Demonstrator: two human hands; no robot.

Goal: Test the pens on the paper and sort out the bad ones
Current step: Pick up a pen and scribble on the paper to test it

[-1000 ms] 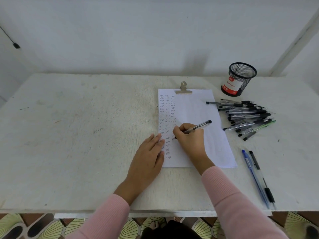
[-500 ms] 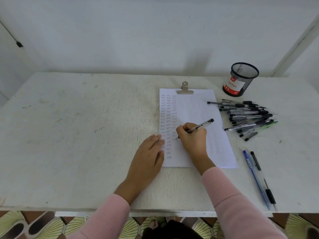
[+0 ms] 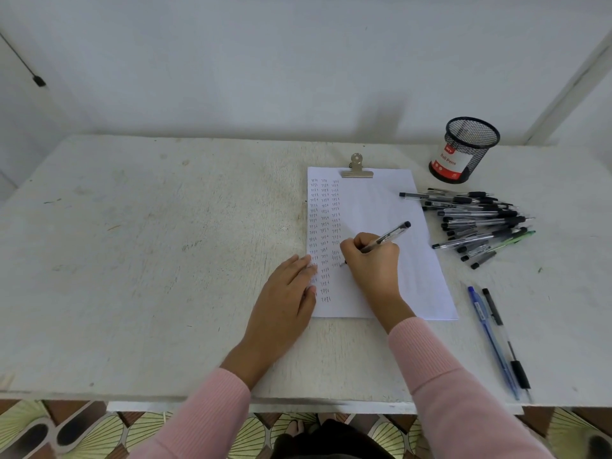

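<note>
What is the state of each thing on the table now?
White paper sheet: clipped, partly written.
Clear black-ended pen: gripped, tip on paper.
Right hand: grips this pen.
Left hand: flat, fingertips on paper.
Black mesh cup: upright.
Pile of pens: lying loose.
Blue pen and black pen: lying apart.

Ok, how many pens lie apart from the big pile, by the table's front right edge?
2: a blue plastic pen and, just right of it, a clear pen with a black grip. None appears hidden.
</note>
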